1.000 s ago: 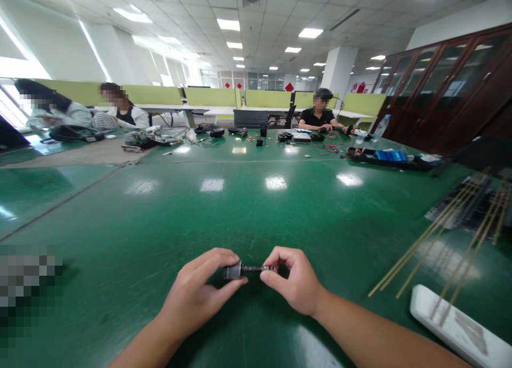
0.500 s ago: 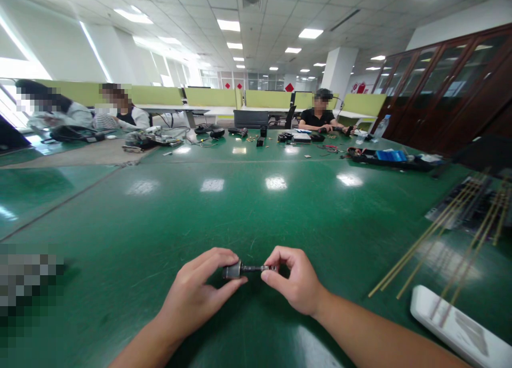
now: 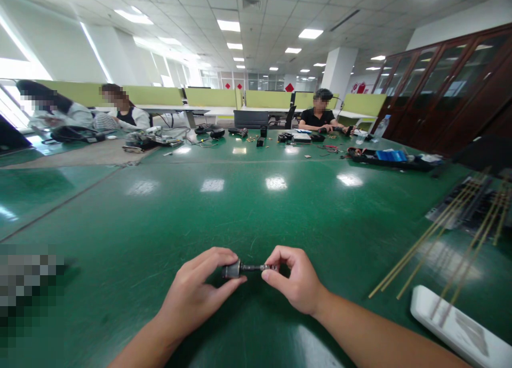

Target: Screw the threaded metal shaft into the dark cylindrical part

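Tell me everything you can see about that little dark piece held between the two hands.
The small dark part looks like metal: a blocky dark-grey head on the left and a thin shaft running right, lying about level just above the green table. The left hand pinches the head with its fingers; the right hand pinches the shaft's far end. Finer detail is too small to tell.

No readable text, labels, brands or nos. anywhere. Red diamond signs on the far wall are too small to read. White flat object on the green surface, near right, bears grey marks, illegible.
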